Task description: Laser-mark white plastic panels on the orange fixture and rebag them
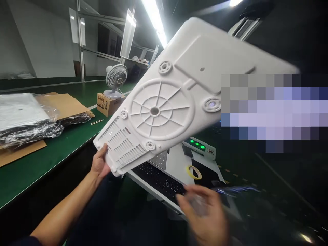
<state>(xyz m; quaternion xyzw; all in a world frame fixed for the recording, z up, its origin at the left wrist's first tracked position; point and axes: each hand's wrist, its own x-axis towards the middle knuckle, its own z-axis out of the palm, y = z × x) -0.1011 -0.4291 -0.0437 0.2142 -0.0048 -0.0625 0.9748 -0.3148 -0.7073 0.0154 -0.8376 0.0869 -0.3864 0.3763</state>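
My left hand (99,164) grips the narrow, slotted end of a large white moulded plastic panel (184,61). The panel is held up tilted, its ribbed side facing me, with a spoked round recess and several ring-shaped bosses on it. Lower right, my right hand (205,212) is apart from the panel and blurred by motion. Its fingers curl round something greyish and see-through that I cannot make out. Below the panel lies a white device (174,167) with a black perforated strip, and a roll of yellow tape (194,172) rests on it.
On the green bench (84,147) at left lie wrapped white panels (17,112) and cardboard sheets (66,104). A small white fan (116,77) stands on a cardboard box (106,106). Green lights glow on a white unit (201,147). Pixelation covers part of the right side.
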